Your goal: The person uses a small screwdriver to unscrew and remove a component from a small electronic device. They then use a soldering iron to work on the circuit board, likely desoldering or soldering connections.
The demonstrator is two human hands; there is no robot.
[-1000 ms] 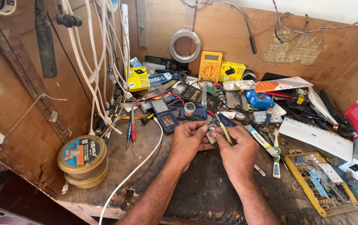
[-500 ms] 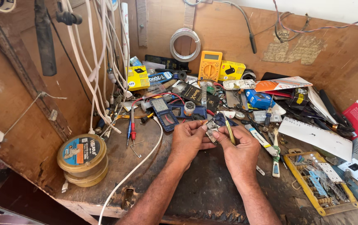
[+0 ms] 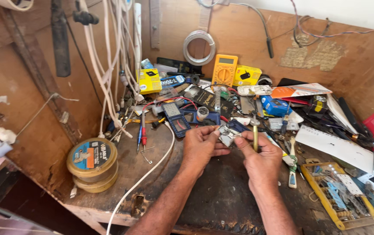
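bench edge: worn dark wooden workbench [image 3: 222, 204], both my forearms come in over it from the bottom
left hand: my left hand [image 3: 200, 146], fingers curled and pinching the left side of a small metal part [image 3: 227, 134]
right hand: my right hand [image 3: 261, 159], fingers closed around a yellow-handled screwdriver [image 3: 255, 135] held roughly upright, fingertips also touching the part's right side
part: small, silvery, held between both hands just above the bench; detail too small to tell
left of hands: white cable [image 3: 145, 176] runs across the bench to the front edge; stacked round tins [image 3: 93, 165] near the left corner
right of hands: yellow tray [image 3: 339, 198] of small parts, well apart from my right hand; white paper sheet [image 3: 335, 146] above it
just beyond hands: blue handheld meter [image 3: 176, 122]; red and blue probes [image 3: 142, 130] to its left
far: yellow multimeter [image 3: 224, 70] leaning on the back wall, yellow box [image 3: 150, 80] to its left, coil of wire [image 3: 199, 47] hung above
far left: bundle of white cables [image 3: 108, 65] hanging down the wall
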